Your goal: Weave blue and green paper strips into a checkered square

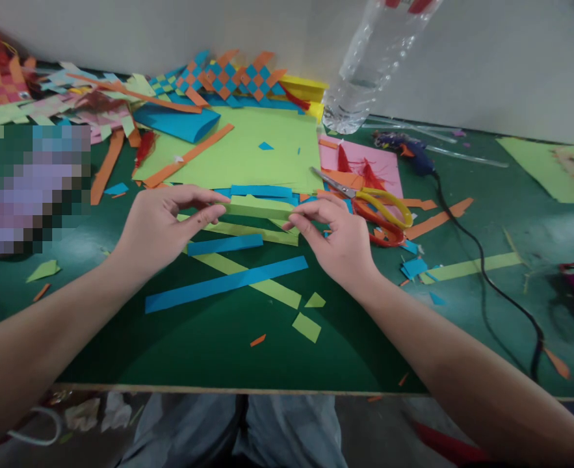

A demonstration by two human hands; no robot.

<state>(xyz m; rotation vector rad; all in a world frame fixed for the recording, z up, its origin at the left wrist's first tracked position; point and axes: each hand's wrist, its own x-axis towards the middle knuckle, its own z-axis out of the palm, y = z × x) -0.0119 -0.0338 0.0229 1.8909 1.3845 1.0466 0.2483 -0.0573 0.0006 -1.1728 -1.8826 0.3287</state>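
Clock read from the strip I'm holding. Nearest, 6 o'clock: my jeans (294,429), below the edge of the green tabletop (208,357). Orange scrap (258,340) at 6, square light-green scrap (307,327) between 5 and 6. Long blue paper strip (218,286) at 7, lying across a loose green strip (281,296); shorter blue strip (225,245) toward 8.

My left hand (157,218) is at 9, my right hand (342,240) at 3. Thumb and index of each pinch one end of the light-green paper strip (260,207), which runs roughly level between them, mid-view. Can't tell if it's folded.

Just past my right hand, 3 o'clock: yellow-and-red-handled scissors (357,193). Blue glue gun (417,155) between 2 and 3, black cord (482,260) trailing to 4. Big light-green sheet (272,130) at 12. Behind it, 11 to 12, checkered woven paper pieces (223,78). Clear plastic bottle (377,58) between 1 and 2, by the pale wall (486,58).
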